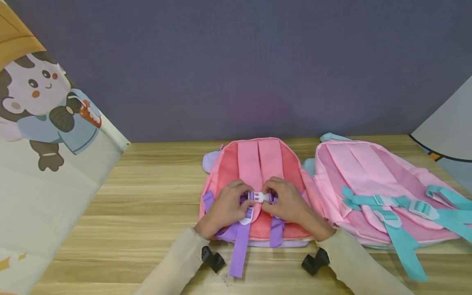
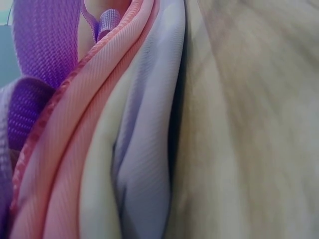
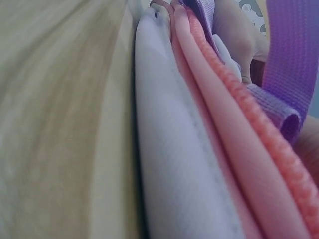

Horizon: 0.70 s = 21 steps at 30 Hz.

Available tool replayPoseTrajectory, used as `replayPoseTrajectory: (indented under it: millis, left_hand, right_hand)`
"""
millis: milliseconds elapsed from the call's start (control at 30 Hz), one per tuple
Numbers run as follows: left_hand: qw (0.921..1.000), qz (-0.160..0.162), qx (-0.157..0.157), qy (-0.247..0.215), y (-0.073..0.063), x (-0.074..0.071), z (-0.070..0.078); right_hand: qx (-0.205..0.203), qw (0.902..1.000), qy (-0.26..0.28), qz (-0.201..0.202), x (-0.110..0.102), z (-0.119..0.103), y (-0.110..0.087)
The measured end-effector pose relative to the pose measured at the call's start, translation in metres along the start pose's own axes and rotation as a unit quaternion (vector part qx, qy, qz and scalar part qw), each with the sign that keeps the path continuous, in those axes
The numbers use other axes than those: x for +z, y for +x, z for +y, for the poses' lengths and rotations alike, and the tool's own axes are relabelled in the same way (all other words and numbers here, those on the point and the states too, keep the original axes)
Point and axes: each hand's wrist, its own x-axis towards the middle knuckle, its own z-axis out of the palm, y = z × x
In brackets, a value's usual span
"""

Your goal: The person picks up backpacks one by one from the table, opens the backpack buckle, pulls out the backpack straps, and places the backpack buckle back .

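Note:
A coral-pink backpack (image 1: 225,168) lies on the table with its shoulder straps facing up. Across its middle runs a purple chest strap with a white side-release buckle (image 1: 260,197), whose two halves appear joined. The left hand (image 1: 229,203) pinches the strap at the buckle's left end between thumb and fingers. On the other end, the right hand (image 1: 287,199) pinches the buckle in the same way. Below the left hand hang a white strap adjuster (image 1: 246,216) and a purple webbing tail (image 1: 240,254). Both wrist views mostly show the backpack's bottom edge (image 2: 144,149) close up.
A light pink backpack (image 1: 368,164) with teal straps lies against the right side of the first. The wooden table (image 1: 147,196) meets a dark grey panel (image 1: 258,73) at the back. A cartoon-printed panel (image 1: 85,172) stands on the left.

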Motion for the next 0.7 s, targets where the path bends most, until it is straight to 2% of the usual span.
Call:
replayPoseTrajectory:
  millis: [300, 700]
  left_hand:
    - [1.0000, 0.005, -0.001, -0.001, -0.0007, 0.0000, -0.0004]
    - [0.9999, 0.014, -0.003, -0.006, -0.0013, -0.0008, 0.0002]
  right_hand:
    - [0.002, 1.0000, 0.006, 0.001, -0.0006, -0.0012, -0.0001]
    - [0.030, 0.9995, 0.006, 0.000, -0.0016, -0.0031, -0.0009]
